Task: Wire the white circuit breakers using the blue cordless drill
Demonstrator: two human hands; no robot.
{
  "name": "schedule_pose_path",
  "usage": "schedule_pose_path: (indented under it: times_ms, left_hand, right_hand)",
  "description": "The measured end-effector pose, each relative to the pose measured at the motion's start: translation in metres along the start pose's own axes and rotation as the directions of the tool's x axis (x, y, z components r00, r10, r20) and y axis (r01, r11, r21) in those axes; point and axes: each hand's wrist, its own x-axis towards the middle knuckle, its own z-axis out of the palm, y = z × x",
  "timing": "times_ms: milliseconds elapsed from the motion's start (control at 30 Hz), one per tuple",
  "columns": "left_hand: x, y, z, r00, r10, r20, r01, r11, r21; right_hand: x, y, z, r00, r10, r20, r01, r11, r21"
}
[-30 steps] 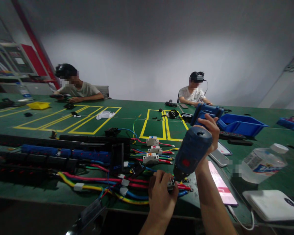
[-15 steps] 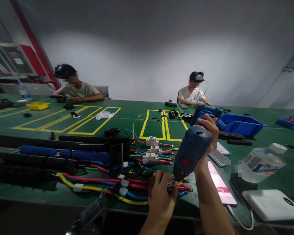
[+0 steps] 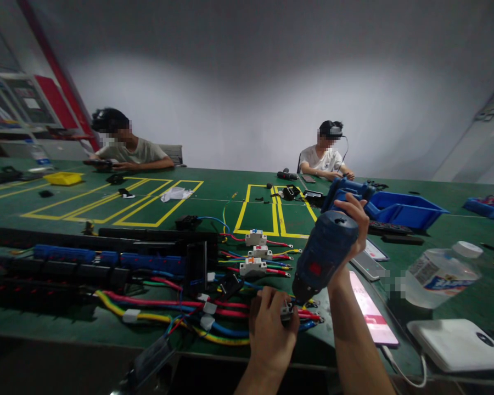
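The blue cordless drill (image 3: 327, 252) is sitting tilted, nose down and to the left, over the near edge of the green table (image 3: 214, 192). The right hand (image 3: 354, 222) is gripping its handle, fingers wrapped tight around it. The drill's nose is pointing at a small white breaker (image 3: 287, 311) that is lying just below it among red, blue and yellow wires (image 3: 214, 318). The left hand (image 3: 269, 329) is closing over this breaker, fingers curled onto it and pinning it to the table.

Just behind, three further white breakers (image 3: 255, 252) are standing in a row, each with coloured leads running to its right. To their left, black and blue terminal strips (image 3: 107, 258) are lying along the table. To the right of the forearm, a phone with a pink screen (image 3: 372, 312) is lying flat, with a clear water bottle (image 3: 440, 274) on its side and a white flat box (image 3: 461, 343) beyond it. A blue bin (image 3: 403, 208) is standing behind the drill. Two other people are sitting at the far side of the table.
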Motion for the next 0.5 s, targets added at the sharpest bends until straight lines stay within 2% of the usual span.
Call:
schedule_pose_path:
  times_ms: [233, 500]
  left_hand:
    - [-0.0007, 0.001, -0.0017, 1.0, 0.001, 0.003, -0.001, 1.0, -0.004]
    - [-0.0005, 0.0008, -0.0003, 0.999, 0.02, -0.025, -0.019, 1.0, 0.019]
  right_hand:
    - [0.0012, -0.0009, 0.0005, 1.0, 0.004, -0.013, -0.003, 1.0, 0.002]
    - [0.0007, -0.0008, -0.0011, 1.0, -0.009, 0.023, 0.01, 1.0, -0.024]
